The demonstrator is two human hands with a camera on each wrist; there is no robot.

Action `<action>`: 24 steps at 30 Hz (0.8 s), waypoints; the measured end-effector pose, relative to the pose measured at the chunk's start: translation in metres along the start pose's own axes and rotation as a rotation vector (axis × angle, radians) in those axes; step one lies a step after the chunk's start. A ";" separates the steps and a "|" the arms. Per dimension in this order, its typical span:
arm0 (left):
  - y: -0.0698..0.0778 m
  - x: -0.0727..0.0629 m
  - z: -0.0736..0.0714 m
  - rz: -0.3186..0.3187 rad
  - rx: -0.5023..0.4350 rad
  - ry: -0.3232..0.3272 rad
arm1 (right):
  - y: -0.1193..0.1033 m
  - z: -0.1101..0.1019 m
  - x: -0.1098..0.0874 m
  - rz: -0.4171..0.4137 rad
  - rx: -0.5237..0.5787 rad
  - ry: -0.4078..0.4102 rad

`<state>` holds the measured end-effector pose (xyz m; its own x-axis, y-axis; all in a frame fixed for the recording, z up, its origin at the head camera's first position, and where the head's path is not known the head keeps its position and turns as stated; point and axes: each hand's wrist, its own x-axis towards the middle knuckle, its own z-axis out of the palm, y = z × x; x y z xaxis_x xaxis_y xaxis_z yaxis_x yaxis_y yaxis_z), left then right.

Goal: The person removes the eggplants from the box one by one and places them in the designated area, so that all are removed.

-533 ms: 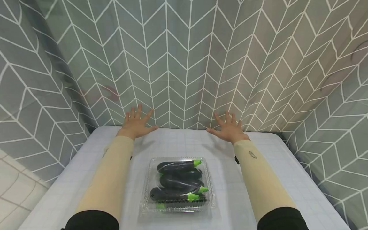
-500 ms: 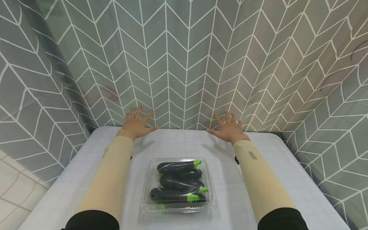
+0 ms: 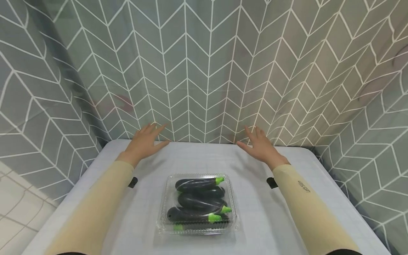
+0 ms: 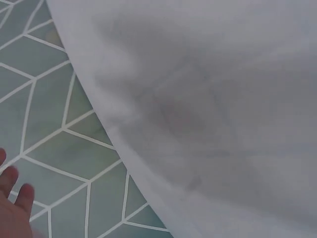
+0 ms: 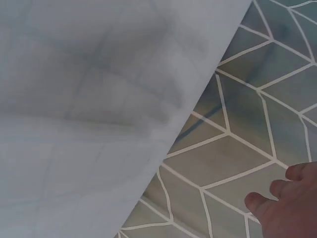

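Note:
A clear plastic clamshell box [image 3: 162,221] sits closed on the white-covered table, in the near middle of the head view. Inside it lie several dark eggplants [image 3: 200,202] with bright green stem ends. Beyond the box and to its left, my left hand [image 3: 142,143] hovers over the far table edge, thumb spread, holding nothing. My right hand [image 3: 262,146] is held the same way on the right side, also bare of any object. In the wrist views only fingertips of the left hand [image 4: 15,208] and right hand [image 5: 292,203] show, over the patterned curtain.
A grey-green curtain [image 3: 197,71] with white chevron lines hangs right behind the table and along both sides. The white tablecloth [image 3: 204,156] reaches to the table's far edge [image 3: 204,142]. Pale floor tiles [image 3: 19,205] show at the lower left.
Both hands have drawn slightly back and outward, with wrists and sleeves moving apart. Their fingers are less widely spread. The box of eggplants stays in place.

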<state>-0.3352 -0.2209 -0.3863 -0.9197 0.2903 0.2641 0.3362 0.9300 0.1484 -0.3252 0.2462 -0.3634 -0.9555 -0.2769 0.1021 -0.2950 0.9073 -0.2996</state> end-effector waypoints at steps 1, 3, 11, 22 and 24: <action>-0.001 -0.005 0.000 0.016 -0.024 0.013 | 0.003 -0.001 -0.005 -0.004 0.021 -0.001; -0.004 -0.014 0.000 0.039 -0.070 0.029 | 0.007 -0.002 -0.015 -0.010 0.041 -0.003; -0.006 -0.048 -0.001 0.043 -0.208 0.020 | 0.007 0.001 -0.049 -0.069 0.059 0.038; 0.003 -0.092 0.004 0.062 -0.294 0.047 | -0.007 0.013 -0.095 -0.145 0.115 0.055; 0.004 -0.100 0.004 0.062 -0.298 0.051 | -0.009 0.015 -0.102 -0.148 0.125 0.052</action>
<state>-0.2428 -0.2448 -0.4159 -0.8868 0.3260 0.3276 0.4430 0.8018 0.4012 -0.2257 0.2613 -0.3849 -0.9007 -0.3848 0.2016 -0.4342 0.8107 -0.3927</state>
